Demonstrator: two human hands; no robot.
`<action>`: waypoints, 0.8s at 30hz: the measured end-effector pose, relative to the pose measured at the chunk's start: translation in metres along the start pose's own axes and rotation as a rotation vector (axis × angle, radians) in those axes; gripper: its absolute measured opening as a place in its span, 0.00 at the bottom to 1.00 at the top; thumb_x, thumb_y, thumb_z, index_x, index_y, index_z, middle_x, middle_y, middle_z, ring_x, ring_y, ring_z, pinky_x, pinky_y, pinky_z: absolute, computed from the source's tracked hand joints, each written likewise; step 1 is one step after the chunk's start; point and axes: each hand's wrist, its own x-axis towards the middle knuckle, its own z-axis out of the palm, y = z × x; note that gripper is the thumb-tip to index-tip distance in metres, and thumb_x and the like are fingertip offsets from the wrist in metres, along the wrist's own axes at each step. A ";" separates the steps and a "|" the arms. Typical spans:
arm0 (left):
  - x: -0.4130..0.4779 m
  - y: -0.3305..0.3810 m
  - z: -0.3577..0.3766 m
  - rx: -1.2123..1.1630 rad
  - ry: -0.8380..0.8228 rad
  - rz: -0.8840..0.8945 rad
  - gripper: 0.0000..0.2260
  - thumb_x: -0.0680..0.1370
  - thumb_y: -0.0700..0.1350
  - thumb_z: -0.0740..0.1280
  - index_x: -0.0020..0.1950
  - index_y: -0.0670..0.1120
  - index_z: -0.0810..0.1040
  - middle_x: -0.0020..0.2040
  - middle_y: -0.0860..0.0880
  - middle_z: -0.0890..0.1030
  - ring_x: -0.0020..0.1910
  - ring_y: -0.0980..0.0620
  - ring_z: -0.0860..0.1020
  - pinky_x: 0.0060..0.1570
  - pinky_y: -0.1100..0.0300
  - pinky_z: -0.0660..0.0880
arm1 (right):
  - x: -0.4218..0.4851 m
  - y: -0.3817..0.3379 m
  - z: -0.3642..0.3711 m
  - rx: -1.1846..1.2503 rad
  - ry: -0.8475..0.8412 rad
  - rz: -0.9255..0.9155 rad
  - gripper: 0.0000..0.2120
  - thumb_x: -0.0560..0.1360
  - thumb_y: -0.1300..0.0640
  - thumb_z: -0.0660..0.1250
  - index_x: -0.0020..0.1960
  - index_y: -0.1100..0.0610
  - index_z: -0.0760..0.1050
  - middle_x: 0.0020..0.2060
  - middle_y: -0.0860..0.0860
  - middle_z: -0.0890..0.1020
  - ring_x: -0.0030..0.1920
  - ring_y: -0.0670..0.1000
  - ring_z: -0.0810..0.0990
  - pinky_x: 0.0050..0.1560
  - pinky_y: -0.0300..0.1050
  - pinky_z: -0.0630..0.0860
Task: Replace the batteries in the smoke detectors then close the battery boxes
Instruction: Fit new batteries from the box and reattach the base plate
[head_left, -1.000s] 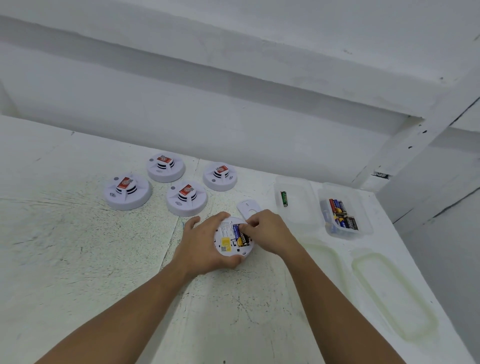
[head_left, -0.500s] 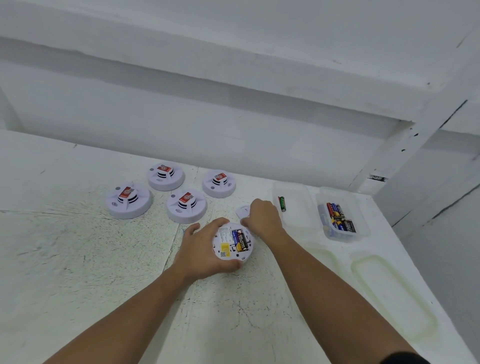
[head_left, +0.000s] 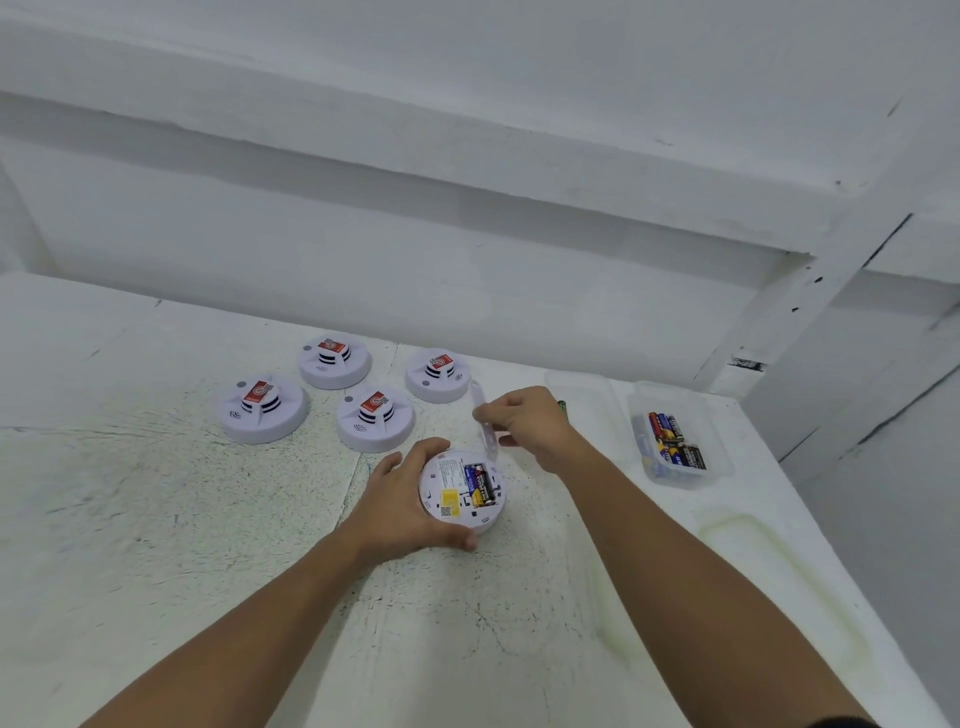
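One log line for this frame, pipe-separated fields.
phase: closing compartment | left hand: steadies upturned white round smoke detector, batteries seated | right hand: holds white plastic battery cover above it

The left hand (head_left: 400, 506) grips an upturned smoke detector (head_left: 462, 491) with batteries (head_left: 480, 483) seated. The right hand (head_left: 535, 426) pinches its white cover (head_left: 483, 421) just above it.

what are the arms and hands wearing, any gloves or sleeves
No gloves, rings or watch show: both the left hand and right hand are bare, as are the forearms. Only a sliver of dark sleeve shows at the bottom edge on the right arm.
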 end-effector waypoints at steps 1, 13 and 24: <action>0.000 -0.001 0.000 -0.036 -0.004 0.003 0.49 0.49 0.67 0.79 0.66 0.62 0.62 0.60 0.63 0.71 0.65 0.53 0.68 0.65 0.48 0.69 | -0.004 -0.002 -0.003 0.008 -0.032 -0.018 0.10 0.70 0.61 0.73 0.44 0.69 0.80 0.43 0.60 0.83 0.41 0.51 0.80 0.47 0.49 0.78; -0.016 -0.009 -0.001 -0.151 0.091 0.070 0.40 0.55 0.53 0.83 0.63 0.61 0.72 0.53 0.65 0.80 0.53 0.67 0.77 0.51 0.67 0.74 | -0.050 0.006 0.002 -0.807 -0.345 -0.438 0.08 0.67 0.58 0.73 0.45 0.58 0.79 0.55 0.52 0.79 0.55 0.52 0.76 0.55 0.50 0.75; -0.016 -0.010 -0.002 -0.188 0.094 0.063 0.37 0.56 0.50 0.83 0.62 0.61 0.74 0.53 0.64 0.81 0.53 0.64 0.78 0.54 0.60 0.76 | -0.046 0.006 0.003 -0.919 -0.428 -0.494 0.08 0.70 0.59 0.71 0.49 0.60 0.79 0.64 0.49 0.76 0.61 0.52 0.73 0.57 0.45 0.71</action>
